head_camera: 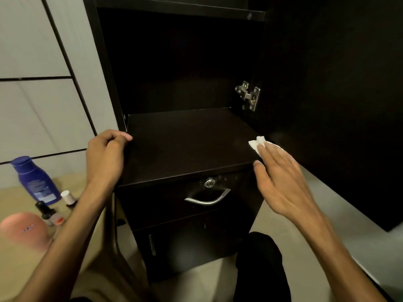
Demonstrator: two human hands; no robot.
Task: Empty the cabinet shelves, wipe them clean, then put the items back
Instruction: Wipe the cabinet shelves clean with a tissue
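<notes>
Far left: blue lotion bottle [35, 180], pink bottle [28, 231], small nail-polish bottles [45, 211] parked on floor, likely cleared to free shelf. Left hand [104, 155] curled over front-left corner of shelf [185, 140], apparently bracing, holding nothing. Right hand [281, 177], fingers straight, presses white tissue [258, 144] at front-right edge. Wiping stage.

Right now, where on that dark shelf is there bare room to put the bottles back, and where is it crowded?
The shelf is bare across its middle and back, between the left hand curled on its front left corner and the right hand pressing a white tissue at the right edge. It is crowded on the floor at left, around the blue bottle and small bottles.
</notes>
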